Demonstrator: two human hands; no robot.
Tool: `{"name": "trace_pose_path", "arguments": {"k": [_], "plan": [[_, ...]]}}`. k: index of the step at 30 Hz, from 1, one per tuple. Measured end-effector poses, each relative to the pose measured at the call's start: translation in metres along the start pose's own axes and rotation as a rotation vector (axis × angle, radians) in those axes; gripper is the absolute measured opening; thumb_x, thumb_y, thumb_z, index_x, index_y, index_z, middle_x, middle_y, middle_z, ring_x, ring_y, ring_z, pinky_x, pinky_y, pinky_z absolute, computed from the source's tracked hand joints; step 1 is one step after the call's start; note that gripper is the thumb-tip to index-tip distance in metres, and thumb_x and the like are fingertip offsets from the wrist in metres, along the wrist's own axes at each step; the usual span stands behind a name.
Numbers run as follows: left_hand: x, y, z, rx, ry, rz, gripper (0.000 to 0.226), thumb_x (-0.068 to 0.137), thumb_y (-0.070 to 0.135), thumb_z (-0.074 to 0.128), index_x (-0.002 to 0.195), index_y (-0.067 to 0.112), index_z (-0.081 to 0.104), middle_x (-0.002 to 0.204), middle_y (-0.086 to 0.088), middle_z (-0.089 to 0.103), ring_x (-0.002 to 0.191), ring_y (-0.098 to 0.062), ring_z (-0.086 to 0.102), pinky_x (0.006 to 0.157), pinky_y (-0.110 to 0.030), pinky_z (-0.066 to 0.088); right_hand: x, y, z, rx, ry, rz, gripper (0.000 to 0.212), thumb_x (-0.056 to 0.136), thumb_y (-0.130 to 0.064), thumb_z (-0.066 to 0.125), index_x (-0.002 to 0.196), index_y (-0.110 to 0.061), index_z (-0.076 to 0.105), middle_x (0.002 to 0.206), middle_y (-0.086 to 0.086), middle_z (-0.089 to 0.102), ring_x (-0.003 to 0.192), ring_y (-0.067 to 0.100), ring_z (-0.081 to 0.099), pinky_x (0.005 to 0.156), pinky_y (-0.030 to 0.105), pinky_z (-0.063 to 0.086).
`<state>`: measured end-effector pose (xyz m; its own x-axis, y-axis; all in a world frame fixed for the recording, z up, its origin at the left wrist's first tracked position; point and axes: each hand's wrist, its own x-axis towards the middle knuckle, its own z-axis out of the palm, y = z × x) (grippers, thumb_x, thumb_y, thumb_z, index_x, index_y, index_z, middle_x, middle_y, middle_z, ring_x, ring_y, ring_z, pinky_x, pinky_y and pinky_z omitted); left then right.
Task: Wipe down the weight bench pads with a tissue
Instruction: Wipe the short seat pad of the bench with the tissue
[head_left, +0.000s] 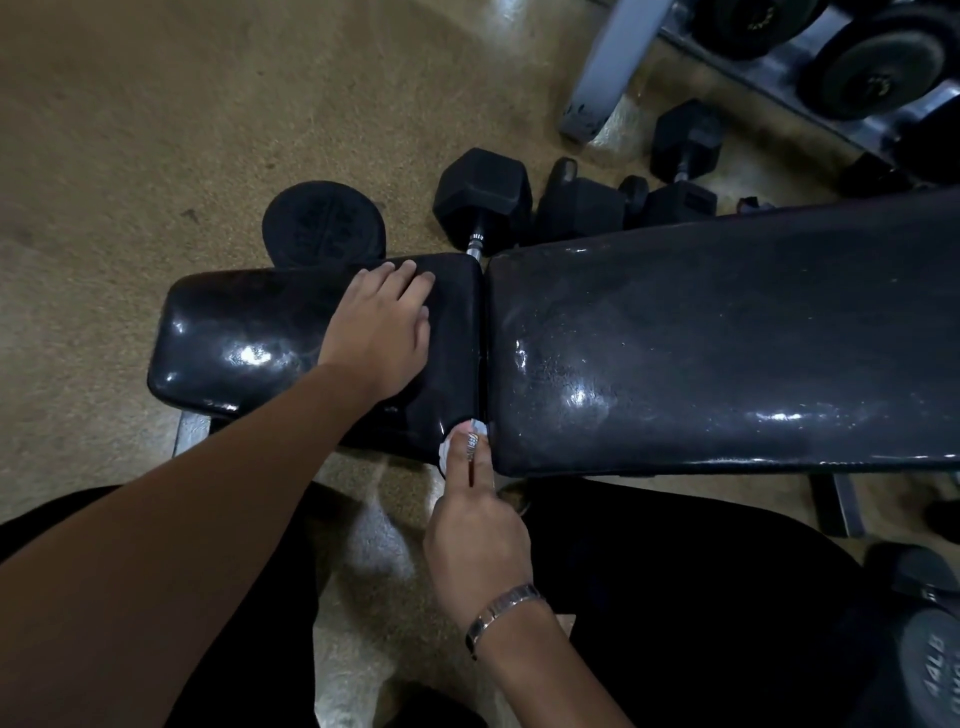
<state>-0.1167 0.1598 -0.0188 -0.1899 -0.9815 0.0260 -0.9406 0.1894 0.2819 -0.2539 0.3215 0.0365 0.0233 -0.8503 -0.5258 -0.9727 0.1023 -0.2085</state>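
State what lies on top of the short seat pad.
The left hand rests flat on the seat pad. At its near right corner the right hand presses a tissue. The pad under the palm is hidden.

A: Where's there room around the glossy black padded seat cushion (249, 338)?

B: Its left half is bare; the flat left hand (382, 332) covers the right part. The long black back pad (727, 338) is bare all along, w/ only a narrow gap between the two pads.

A: Near edge?

B: The right hand (475, 525) presses a small white tissue (462, 439) right at the gap's near end. Open tan floor (156, 104) to the left.

A: Far side?

B: Crowded. Black hex rubber dumbbells (483, 200) and a round black weight plate (323, 223) sit just beyond the pads, grey metal rack (613, 67) behind.
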Motion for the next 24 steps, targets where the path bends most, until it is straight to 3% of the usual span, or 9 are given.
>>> {"name": "trace_pose_path", "arguments": {"k": [7,9,11,13,16,20,24], "plan": [[-0.001,0.001,-0.002,0.001,0.001,-0.006,0.053,0.097,0.031,0.032,0.142,0.011,0.051,0.147,-0.015,0.052,0.137,-0.034,0.045,0.116,-0.05,0.033,-0.007,0.001,-0.005,0.054,-0.036,-0.002,0.082,0.092,-0.015,0.043,0.155,-0.02,-0.009,0.164,0.006,-0.006,0.1,0.031,0.065,0.077,0.034,0.048],[-0.001,0.001,-0.002,-0.022,0.01,-0.011,0.051,0.097,0.029,0.035,0.142,0.012,0.051,0.147,-0.015,0.052,0.137,-0.033,0.045,0.116,-0.05,0.034,-0.009,0.004,-0.011,0.091,-0.02,-0.003,0.073,0.094,-0.015,0.04,0.156,-0.021,0.002,0.161,0.009,0.02,0.104,0.03,0.063,0.08,0.033,0.047],[0.001,-0.001,-0.004,-0.063,0.005,-0.02,0.047,0.098,0.026,0.043,0.141,0.012,0.052,0.147,-0.015,0.053,0.137,-0.033,0.046,0.116,-0.049,0.034,-0.013,0.008,-0.02,0.168,-0.005,-0.011,0.058,0.097,-0.018,0.037,0.153,-0.024,0.023,0.136,0.01,0.056,0.106,0.027,0.061,0.082,0.032,0.044],[0.004,0.0,-0.011,-0.145,-0.032,-0.039,0.045,0.097,0.022,0.051,0.141,0.01,0.054,0.147,-0.015,0.052,0.138,-0.033,0.044,0.118,-0.045,0.032,-0.019,0.007,-0.032,0.301,0.042,-0.024,0.045,0.097,-0.021,0.038,0.141,-0.03,0.044,0.112,0.008,0.068,0.101,0.026,0.063,0.08,0.031,0.043],[0.006,0.006,-0.036,-0.356,-0.099,-0.138,0.039,0.094,0.019,0.058,0.132,0.014,0.061,0.134,-0.01,0.062,0.129,-0.028,0.053,0.107,-0.035,0.039,-0.015,0.005,-0.051,0.383,0.282,-0.083,0.033,0.094,-0.021,0.044,0.123,-0.029,0.057,0.097,0.006,0.071,0.088,0.027,0.066,0.071,0.033,0.046],[-0.009,0.034,-0.073,-0.684,-0.078,-0.367,0.012,0.091,0.021,0.059,0.091,0.02,0.071,0.082,0.0,0.07,0.081,-0.021,0.065,0.074,-0.032,0.051,0.001,0.011,-0.071,0.335,0.502,-0.171,0.03,0.093,-0.019,0.05,0.121,-0.025,0.059,0.116,-0.004,0.066,0.094,0.02,0.064,0.076,0.029,0.046],[-0.047,0.081,-0.095,-1.243,-0.445,-0.755,0.014,0.094,0.027,0.058,0.083,0.018,0.062,0.083,-0.007,0.064,0.07,-0.023,0.06,0.066,-0.042,0.054,0.006,0.024,-0.065,0.259,0.559,-0.239,0.029,0.092,-0.015,0.055,0.12,-0.017,0.059,0.124,-0.002,0.06,0.1,0.024,0.063,0.077,0.043,0.054]]}}
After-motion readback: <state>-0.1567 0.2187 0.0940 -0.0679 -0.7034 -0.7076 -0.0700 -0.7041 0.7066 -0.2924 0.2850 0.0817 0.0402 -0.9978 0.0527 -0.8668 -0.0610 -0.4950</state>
